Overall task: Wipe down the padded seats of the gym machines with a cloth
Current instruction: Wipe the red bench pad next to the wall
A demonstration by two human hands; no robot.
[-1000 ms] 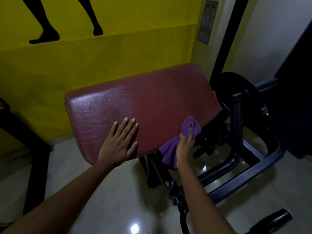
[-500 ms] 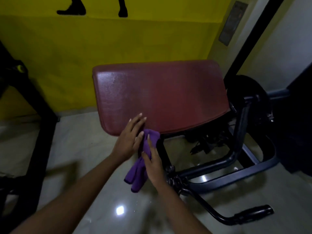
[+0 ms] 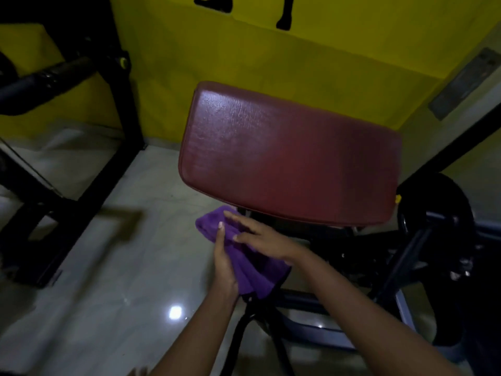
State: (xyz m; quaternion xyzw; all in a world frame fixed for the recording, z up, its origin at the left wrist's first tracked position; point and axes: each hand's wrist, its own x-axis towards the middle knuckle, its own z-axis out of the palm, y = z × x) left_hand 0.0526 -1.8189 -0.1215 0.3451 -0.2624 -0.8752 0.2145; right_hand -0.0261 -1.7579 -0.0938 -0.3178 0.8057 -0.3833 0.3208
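Below the seat's point(image 3: 292, 164) near edge, left hand point(image 3: 224, 263) grips the cloth point(image 3: 256, 276), right hand point(image 3: 264, 237) pressing it with straight fingers point(image 3: 231, 214).

Middle of the purple cloth point(image 3: 257, 278) hides under the right hand point(image 3: 264, 237) — its fingers blurred; the wall silhouette point(image 3: 214, 2), top centre, is cut off.

Yellow wall point(image 3: 298, 63), glossy floor point(image 3: 103, 280), black frame point(image 3: 122, 90)
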